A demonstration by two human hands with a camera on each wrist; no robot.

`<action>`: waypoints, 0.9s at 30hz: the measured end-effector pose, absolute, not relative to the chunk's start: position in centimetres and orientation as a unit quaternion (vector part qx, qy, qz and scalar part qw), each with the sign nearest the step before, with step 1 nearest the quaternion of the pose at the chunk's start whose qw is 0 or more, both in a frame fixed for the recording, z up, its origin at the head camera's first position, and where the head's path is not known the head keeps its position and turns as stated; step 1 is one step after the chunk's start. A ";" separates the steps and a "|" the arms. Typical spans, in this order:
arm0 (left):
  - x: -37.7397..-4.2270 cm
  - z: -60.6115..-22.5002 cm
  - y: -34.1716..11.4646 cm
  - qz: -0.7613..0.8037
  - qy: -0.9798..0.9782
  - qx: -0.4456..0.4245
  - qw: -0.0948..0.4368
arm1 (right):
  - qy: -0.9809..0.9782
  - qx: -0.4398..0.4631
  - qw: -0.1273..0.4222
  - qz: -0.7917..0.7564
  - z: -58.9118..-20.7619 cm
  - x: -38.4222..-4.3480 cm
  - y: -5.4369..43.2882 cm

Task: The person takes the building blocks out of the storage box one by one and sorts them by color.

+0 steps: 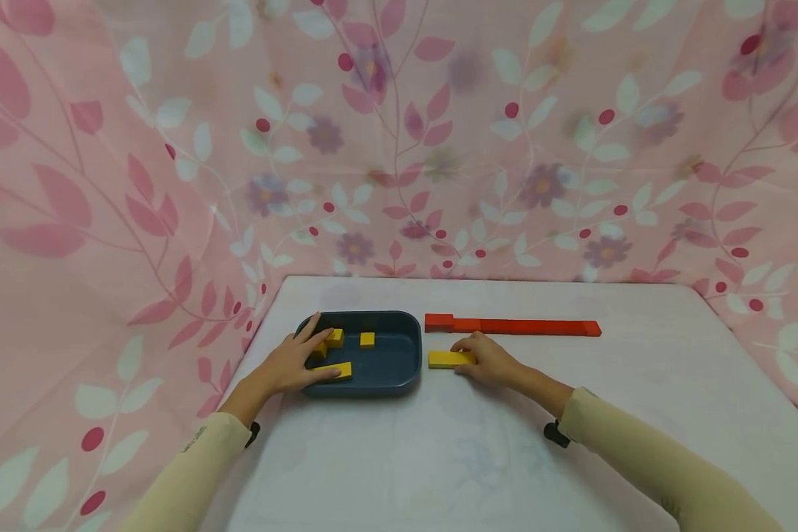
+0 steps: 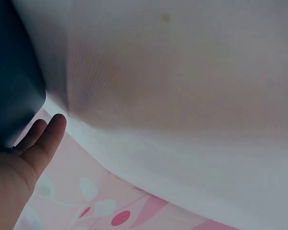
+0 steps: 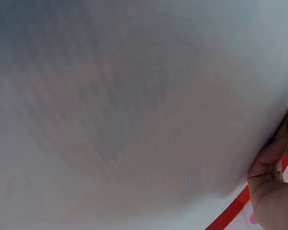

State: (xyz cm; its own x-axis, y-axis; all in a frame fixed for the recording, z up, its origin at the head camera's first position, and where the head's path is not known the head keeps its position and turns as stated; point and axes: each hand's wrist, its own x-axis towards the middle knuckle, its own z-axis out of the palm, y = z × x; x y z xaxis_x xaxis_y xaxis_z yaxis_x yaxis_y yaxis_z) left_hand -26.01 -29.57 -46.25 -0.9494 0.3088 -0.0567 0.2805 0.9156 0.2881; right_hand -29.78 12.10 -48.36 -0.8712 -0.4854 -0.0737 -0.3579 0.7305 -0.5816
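A dark blue tray (image 1: 408, 384) stands left of the middle of the table, with several yellow blocks in it. My left hand (image 1: 291, 362) reaches over its left side, fingers spread and fairly straight. Its thumb lies over a long yellow block (image 1: 346, 369), and a fingertip is at a yellow cube (image 1: 335, 338). In the left wrist view two outstretched fingers (image 2: 47, 143) show beside the tray (image 2: 19, 72). To the right of the tray, my right hand (image 1: 495, 360) pinches the right end of a long yellow block (image 1: 442, 360) between thumb and fingers.
Behind the right hand, red blocks (image 1: 532, 326) form a long row, with a taller piece at its left end. Another yellow cube (image 1: 367, 340) sits apart inside the tray. White cloth covers the table (image 1: 406, 465), and pink floral fabric (image 1: 439, 148) hangs behind it and on the left.
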 end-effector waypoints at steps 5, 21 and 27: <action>-26.0 -46.2 -29.5 0.143 0.977 0.150 0.049 | 0.927 -0.214 0.120 -0.284 -48.7 -29.9 11.9; -26.2 -46.2 -29.5 0.145 0.977 0.150 0.042 | 0.925 -0.188 0.121 -0.307 -48.8 -30.6 11.7; -26.1 -46.3 -29.6 0.150 0.977 0.144 0.049 | 0.925 -0.187 0.122 -0.306 -48.9 -30.7 11.5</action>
State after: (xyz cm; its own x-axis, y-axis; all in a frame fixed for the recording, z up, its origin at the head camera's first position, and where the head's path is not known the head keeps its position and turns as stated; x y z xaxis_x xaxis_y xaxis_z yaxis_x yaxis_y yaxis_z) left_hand -26.14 -29.60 -46.33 -0.9536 0.2965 -0.0517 0.2673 0.9133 0.3072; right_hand -30.74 11.55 -48.94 -0.9001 -0.4214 -0.1105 -0.2723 0.7422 -0.6124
